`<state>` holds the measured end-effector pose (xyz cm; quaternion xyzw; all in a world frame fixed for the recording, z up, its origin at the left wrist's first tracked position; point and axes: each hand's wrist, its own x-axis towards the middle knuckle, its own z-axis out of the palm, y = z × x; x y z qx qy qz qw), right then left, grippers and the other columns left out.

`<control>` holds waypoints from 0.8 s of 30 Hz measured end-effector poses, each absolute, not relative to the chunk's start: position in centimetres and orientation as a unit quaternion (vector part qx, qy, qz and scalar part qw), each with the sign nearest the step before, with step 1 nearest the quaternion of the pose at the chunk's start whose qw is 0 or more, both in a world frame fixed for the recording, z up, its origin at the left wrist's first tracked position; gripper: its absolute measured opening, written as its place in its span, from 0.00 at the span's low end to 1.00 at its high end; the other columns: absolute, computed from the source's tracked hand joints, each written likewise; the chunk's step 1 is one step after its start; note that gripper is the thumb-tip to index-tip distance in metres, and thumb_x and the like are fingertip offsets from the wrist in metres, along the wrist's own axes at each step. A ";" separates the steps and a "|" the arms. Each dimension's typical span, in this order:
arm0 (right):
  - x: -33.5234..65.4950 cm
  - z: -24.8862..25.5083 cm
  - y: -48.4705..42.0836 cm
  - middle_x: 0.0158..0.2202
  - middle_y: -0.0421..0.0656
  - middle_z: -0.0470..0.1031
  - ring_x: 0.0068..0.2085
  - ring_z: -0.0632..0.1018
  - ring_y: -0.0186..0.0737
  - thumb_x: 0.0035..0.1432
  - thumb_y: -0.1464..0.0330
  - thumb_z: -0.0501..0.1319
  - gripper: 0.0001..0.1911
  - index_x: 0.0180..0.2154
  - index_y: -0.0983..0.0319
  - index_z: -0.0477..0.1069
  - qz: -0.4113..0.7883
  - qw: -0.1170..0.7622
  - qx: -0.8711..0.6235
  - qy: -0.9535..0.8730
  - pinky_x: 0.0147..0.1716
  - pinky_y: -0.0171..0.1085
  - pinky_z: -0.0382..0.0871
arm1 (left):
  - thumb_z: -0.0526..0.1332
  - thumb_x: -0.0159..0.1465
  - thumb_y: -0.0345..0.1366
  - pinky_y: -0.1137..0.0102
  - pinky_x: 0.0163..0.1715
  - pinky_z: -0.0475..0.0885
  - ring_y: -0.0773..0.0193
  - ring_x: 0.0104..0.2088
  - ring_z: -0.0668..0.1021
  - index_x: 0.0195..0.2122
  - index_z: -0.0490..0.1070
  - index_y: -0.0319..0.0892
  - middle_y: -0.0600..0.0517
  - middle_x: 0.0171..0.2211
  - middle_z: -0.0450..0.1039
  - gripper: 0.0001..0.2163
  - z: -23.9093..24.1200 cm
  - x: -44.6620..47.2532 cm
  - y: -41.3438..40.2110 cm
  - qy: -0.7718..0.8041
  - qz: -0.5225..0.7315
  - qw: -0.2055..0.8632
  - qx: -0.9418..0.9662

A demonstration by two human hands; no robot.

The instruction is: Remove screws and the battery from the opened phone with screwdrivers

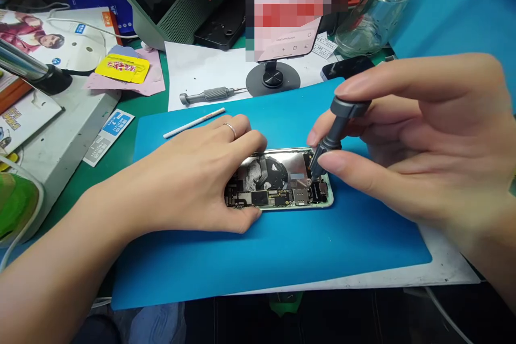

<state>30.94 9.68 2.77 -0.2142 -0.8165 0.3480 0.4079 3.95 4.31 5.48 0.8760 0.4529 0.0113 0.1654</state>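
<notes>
An opened smartphone (278, 177) lies on a blue mat (258, 258), its circuit board, metal plate and small parts exposed. My left hand (205, 172) grips the phone's left end, the thumb on the near edge and the fingers on the far edge. In my right hand (403, 134) is a dark grey screwdriver (336, 123), tilted, with the index finger on its cap and the thumb and another finger at its shaft. Its tip points down at the phone's right end, near the board's connectors; whether it touches a screw is too small to tell.
Behind the mat lie a second screwdriver (212, 95) and a white stick (193, 123). A phone on a round stand (273, 79), a glass jar (377, 11) and a dark phone (346, 68) stand or lie at the back. A white box (72, 129) is left.
</notes>
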 end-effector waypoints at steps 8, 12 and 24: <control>31.0 2.4 9.4 0.59 0.36 0.79 0.43 0.86 0.43 0.56 0.76 0.74 0.36 0.62 0.41 0.76 0.368 0.419 -0.200 -0.806 0.36 0.45 0.89 | 0.67 0.63 0.54 0.57 0.40 0.69 0.51 0.41 0.73 0.51 0.70 0.44 0.48 0.42 0.68 0.23 5.5 3.9 4.3 0.459 0.010 0.192 0.867; 31.0 2.5 9.6 0.59 0.38 0.78 0.42 0.86 0.45 0.53 0.79 0.73 0.40 0.64 0.42 0.76 0.355 0.434 -0.174 -0.810 0.33 0.45 0.89 | 0.67 0.63 0.52 0.58 0.39 0.68 0.52 0.41 0.73 0.50 0.70 0.44 0.49 0.42 0.67 0.22 5.4 4.0 4.2 0.461 0.011 0.197 0.865; 30.6 2.7 10.4 0.55 0.37 0.77 0.45 0.84 0.37 0.48 0.89 0.69 0.45 0.63 0.48 0.76 0.345 0.442 -0.056 -0.826 0.41 0.36 0.88 | 0.68 0.64 0.51 0.58 0.39 0.69 0.53 0.41 0.72 0.51 0.69 0.44 0.49 0.43 0.67 0.21 5.4 3.8 4.3 0.456 0.014 0.195 0.868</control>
